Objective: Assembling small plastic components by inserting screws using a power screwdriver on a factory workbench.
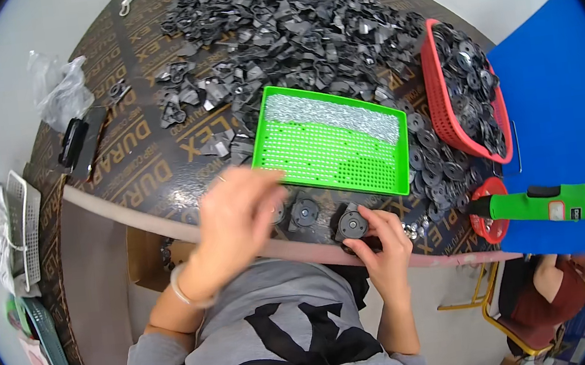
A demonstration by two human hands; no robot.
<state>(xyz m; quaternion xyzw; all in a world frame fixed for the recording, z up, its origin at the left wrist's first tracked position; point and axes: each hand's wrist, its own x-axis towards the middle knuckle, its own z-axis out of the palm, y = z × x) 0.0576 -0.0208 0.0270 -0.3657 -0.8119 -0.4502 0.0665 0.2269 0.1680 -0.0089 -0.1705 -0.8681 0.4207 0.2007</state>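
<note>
My right hand (385,245) pinches a round black plastic part (352,225) at the table's front edge, between thumb and fingers. Just left of it on the table is a similar round part (304,212). My left hand (234,207) hovers near the front left corner of a green perforated tray (336,185). Motion smears its fingers, so whether it holds anything is unclear; it partly covers another round part (277,214). Small silver metal pieces (328,117) fill the tray's far side.
Black angular parts (282,32) heap across the back. Black discs (439,173) lie right of the tray. A pink basket (448,103) of parts, a red bowl (487,232) and a green electric screwdriver (540,205) are at right. A phone (90,144) lies left. Another person (558,293) sits lower right.
</note>
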